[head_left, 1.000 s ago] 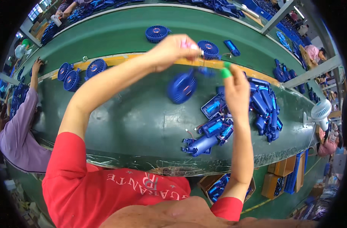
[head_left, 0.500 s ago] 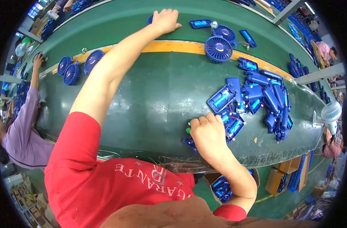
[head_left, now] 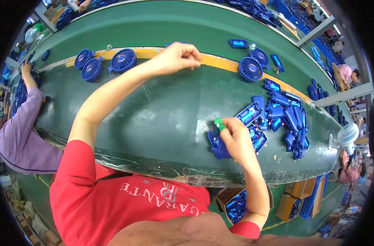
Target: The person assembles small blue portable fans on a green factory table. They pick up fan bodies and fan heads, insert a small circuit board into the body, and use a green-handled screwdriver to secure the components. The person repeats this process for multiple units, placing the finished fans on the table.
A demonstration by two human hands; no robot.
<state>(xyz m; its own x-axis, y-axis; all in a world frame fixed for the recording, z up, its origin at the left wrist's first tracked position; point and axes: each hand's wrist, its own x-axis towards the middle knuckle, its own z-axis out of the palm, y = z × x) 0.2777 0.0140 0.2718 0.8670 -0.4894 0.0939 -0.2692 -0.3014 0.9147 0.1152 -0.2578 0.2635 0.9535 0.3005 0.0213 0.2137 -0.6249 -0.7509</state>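
Packages show only below the near edge of the green table – brown cardboard boxes. One open box (head_left: 236,205) sits just under the table's rim, filled with blue parts. Two more boxes (head_left: 295,197) stand to its right, beside a blue crate (head_left: 314,201). No labels, signs or screens can be made out.

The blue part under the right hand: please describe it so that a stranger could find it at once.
Start at the green conveyor belt and find the heap of blue housings at its right end. At the near-left fringe of that heap lies the blue part, directly under the right hand. Unlike its neighbours, a hand with a green-capped finger covers it.
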